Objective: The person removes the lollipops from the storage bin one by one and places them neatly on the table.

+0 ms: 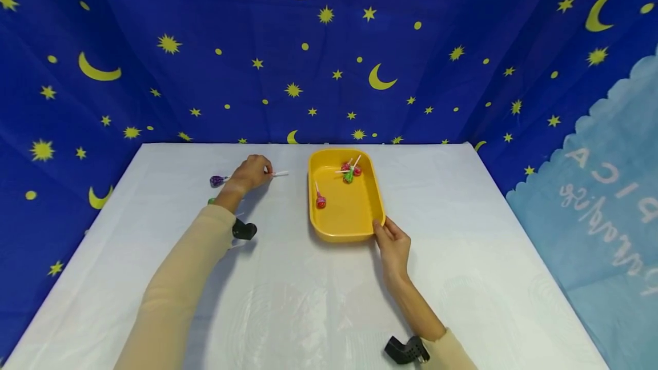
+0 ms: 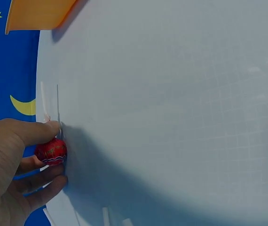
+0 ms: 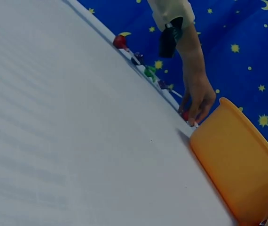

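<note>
At the back left of the white table, my left hand (image 1: 249, 173) pinches a red-wrapped lollipop (image 2: 52, 152) between thumb and fingers. Its white stick points right, toward a yellow tray (image 1: 336, 224). My right hand (image 1: 394, 246) grips the tray's near right corner, thumb over the rim. Inside lie a pink-red lollipop (image 1: 321, 202) at the left wall and, toward the back, a green lollipop (image 1: 348, 177) close against pink-red ones. A purple lollipop (image 1: 217, 181) rests left of my left hand. My left forearm partly hides other lollipops.
The right wrist view shows a row of lollipops along the table, among them a red lollipop (image 3: 120, 42) and a green lollipop (image 3: 150, 71). Behind the table hangs a blue curtain (image 1: 339, 44) with moons and stars; a light-blue cloth (image 1: 591, 187) is at the right.
</note>
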A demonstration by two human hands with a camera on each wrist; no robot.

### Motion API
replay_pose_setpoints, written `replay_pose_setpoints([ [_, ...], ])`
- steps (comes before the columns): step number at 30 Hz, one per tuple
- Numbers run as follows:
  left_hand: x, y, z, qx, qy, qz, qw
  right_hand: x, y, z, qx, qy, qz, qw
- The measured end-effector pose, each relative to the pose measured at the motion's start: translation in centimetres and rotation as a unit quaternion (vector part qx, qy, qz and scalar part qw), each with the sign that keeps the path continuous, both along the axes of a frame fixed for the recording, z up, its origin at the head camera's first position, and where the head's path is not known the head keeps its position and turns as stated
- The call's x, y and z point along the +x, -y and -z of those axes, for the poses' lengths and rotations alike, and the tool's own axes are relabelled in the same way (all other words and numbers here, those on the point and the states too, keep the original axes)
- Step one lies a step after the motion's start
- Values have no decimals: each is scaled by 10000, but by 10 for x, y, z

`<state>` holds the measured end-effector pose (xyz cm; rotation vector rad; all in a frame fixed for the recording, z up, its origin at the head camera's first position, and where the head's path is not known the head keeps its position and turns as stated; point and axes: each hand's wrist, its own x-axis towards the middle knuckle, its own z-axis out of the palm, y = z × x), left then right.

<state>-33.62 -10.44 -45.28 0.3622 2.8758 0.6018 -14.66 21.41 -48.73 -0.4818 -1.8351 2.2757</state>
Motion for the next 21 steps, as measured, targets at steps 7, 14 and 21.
replay_pose_setpoints([
  [7, 1, 3, -2, -98, 148, -21, 9998, -1, 0, -1, -75, -25, -65, 9999],
  [14, 2, 4, -10, -186, 106, 40, 9998, -3, 2, -1, -64, 49, -92, 9999],
  [21, -1, -13, -31, -412, 277, 14, 9988, 1, 2, 2, 31, -47, -110, 9999],
])
